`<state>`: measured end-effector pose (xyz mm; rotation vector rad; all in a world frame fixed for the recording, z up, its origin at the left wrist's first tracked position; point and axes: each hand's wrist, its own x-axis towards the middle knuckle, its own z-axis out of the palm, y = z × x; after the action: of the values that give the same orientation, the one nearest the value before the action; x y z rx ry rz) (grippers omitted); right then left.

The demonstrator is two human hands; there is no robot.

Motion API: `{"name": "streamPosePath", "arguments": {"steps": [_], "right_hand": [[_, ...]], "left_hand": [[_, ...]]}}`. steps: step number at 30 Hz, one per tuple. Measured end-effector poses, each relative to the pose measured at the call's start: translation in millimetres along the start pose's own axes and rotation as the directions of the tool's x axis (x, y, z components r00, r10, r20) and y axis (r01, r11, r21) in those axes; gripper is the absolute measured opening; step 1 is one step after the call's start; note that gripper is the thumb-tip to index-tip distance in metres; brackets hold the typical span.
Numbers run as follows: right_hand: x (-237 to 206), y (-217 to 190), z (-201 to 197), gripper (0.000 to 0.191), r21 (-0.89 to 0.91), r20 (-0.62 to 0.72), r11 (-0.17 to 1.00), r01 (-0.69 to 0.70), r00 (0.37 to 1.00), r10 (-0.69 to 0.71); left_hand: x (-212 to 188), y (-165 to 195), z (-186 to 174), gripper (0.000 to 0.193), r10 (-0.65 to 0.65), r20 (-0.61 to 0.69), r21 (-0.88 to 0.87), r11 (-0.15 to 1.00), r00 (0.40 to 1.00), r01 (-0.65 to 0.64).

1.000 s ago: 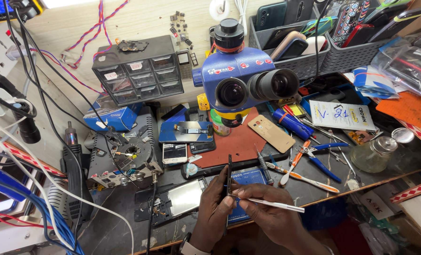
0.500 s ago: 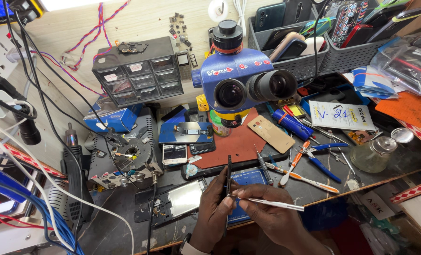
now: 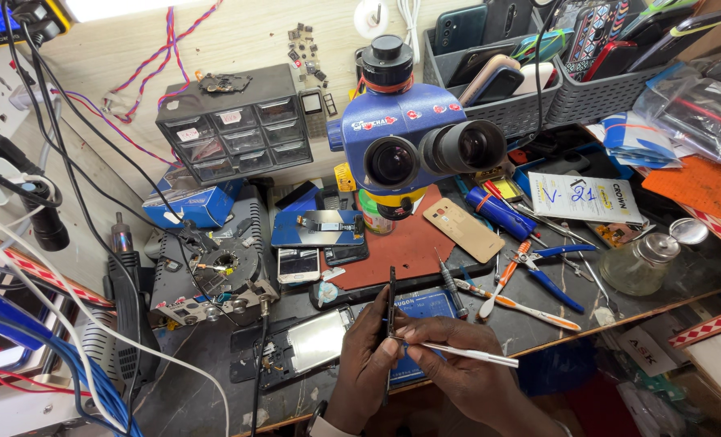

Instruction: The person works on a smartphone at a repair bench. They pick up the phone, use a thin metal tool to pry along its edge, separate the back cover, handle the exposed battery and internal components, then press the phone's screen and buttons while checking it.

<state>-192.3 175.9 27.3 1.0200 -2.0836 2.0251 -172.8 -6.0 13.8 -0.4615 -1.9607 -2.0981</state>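
We hold a thin dark phone part (image 3: 390,311) edge-on and upright in the left hand (image 3: 366,368), its fingers (image 3: 386,350) closed around the lower end, low at the near edge of the counter (image 3: 538,324) above a blue work mat (image 3: 425,306). The right hand (image 3: 465,368) pinches a slim white-handled tool (image 3: 465,352) between closed fingers, with the tip meeting the part just beside the left thumb. For this kind of edge work we judge it best to brace both wrists against the counter, keep the tool shallow along the seam, and apply light, steady pressure (a slim rigid part of this sort is likely to flex or crack if levered hard). The part looks flat, hard and glossy black; the tool is a smooth, narrow rod. Behind the hands a blue stereo microscope (image 3: 413,137) with two dark eyepieces stands over a matte red-brown mat (image 3: 401,243). A gold phone back cover (image 3: 463,229) lies on that mat, smooth with rounded corners. To the right rest blue-handled cutters (image 3: 550,271) and a glass bottle (image 3: 640,263) with a metal cap. A grey drawer cabinet (image 3: 235,121) of small clear drawers stands at the rear left, and an opened phone frame (image 3: 316,340) lies just left of the hands.
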Motion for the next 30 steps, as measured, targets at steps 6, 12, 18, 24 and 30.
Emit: {"name": "streamPosePath", "arguments": {"steps": [6,12,18,24,30], "right_hand": [[-0.2,0.3,1.7,0.015,-0.065,-0.044,0.996,-0.06,0.997,0.057],[-1.6,3.2,1.8,0.018,0.049,-0.052,0.993,-0.108,0.992,0.111],[-1.9,2.4,-1.0,0.018,0.014,-0.04,0.993,-0.121,0.992,0.122],[-0.7,1.6,-0.9,0.018,0.048,-0.01,0.996,-0.079,0.997,0.08],[0.2,0.2,-3.7,0.02,0.038,-0.012,0.977,-0.211,0.977,0.212]], "left_hand": [[0.7,1.8,0.5,0.085,-0.017,-0.001,0.0,1.0,1.0,0.017],[0.7,2.4,-0.8,0.085,0.011,0.004,0.042,0.999,1.0,-0.011],[0.5,1.0,-0.5,0.085,0.007,0.005,0.026,1.0,1.0,-0.007],[-0.9,0.1,-0.3,0.085,0.011,0.0,0.009,1.0,1.0,-0.011],[-0.1,-1.0,0.5,0.083,0.031,-0.003,0.015,0.999,1.0,-0.031]]}}
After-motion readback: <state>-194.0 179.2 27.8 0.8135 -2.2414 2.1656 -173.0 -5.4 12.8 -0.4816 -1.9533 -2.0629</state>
